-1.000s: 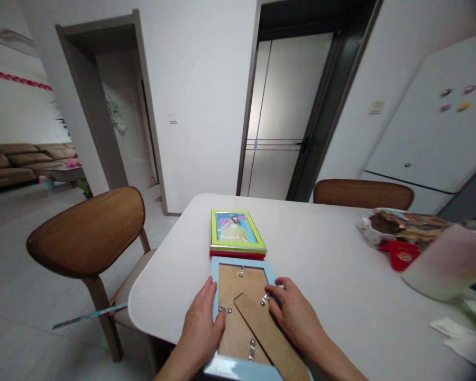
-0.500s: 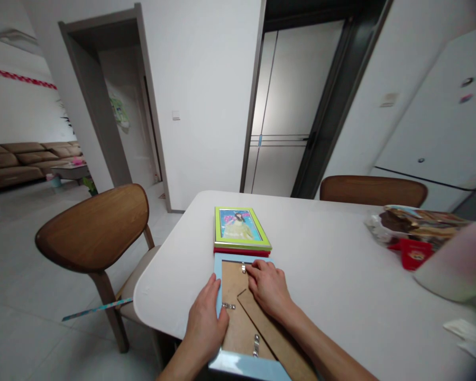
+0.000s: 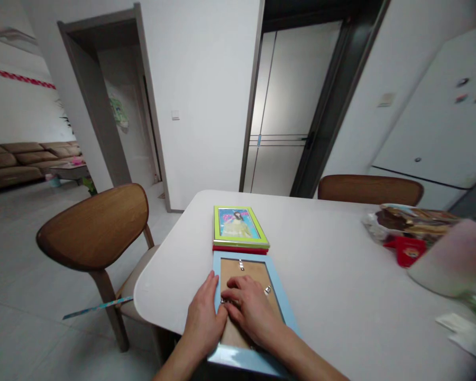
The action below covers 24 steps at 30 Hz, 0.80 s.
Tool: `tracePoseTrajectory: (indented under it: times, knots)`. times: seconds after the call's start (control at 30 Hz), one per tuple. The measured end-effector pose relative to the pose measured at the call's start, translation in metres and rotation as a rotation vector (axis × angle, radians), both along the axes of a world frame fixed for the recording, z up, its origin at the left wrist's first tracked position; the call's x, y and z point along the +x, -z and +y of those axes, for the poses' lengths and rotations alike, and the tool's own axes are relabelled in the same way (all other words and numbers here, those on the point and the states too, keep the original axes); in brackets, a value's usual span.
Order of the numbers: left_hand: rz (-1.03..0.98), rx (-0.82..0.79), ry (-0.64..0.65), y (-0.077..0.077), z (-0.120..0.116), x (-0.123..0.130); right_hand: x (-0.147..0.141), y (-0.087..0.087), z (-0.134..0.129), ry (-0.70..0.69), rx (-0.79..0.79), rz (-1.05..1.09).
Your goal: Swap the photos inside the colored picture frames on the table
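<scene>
A light blue picture frame (image 3: 281,288) lies face down at the near edge of the table, its brown backing board (image 3: 254,269) facing up. My left hand (image 3: 203,309) grips the frame's left side, with the fingers along the outer edge and the thumb over the backing. Bent fingers of my right hand (image 3: 250,307) press at the left metal clip (image 3: 222,301), which they mostly cover. Another clip (image 3: 241,264) shows at the top and one more clip (image 3: 267,290) at the right. My right hand and forearm hide the lower backing.
Just beyond lies a green picture frame (image 3: 241,242) on top of a red frame (image 3: 238,249). To the right are a plastic-wrapped package (image 3: 416,219), a red item (image 3: 409,251), a pale pinkish container (image 3: 452,259) and white tissue (image 3: 466,333). A wooden chair (image 3: 99,227) stands left.
My right hand has moved from the top clip down and left to the left clip, uncovering the frame's right side and right clip. My left hand stays at the frame's left edge.
</scene>
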<state>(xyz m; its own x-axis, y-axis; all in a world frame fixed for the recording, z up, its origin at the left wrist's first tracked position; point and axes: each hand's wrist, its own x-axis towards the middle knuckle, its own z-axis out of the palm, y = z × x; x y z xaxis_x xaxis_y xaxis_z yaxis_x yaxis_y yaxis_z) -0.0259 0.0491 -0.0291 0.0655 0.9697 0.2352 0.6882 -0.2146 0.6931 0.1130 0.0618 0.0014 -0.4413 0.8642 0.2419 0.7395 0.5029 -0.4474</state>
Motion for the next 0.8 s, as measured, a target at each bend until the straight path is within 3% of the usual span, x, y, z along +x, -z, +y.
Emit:
tracePoseTrajectory:
  times: [0.4,0.7,0.8]
  knots:
    - [0.024,-0.009,0.035,-0.0021,-0.0008,-0.0023,0.0007,0.0063,0.0038,-0.025,-0.03,0.073]
    - [0.05,-0.029,0.064,-0.0052,-0.0015,-0.0034,0.0,0.0016,0.004,-0.069,-0.018,0.084]
    - [0.07,-0.008,0.067,-0.005,-0.0022,-0.0031,-0.0047,0.0039,0.0031,-0.025,0.005,0.086]
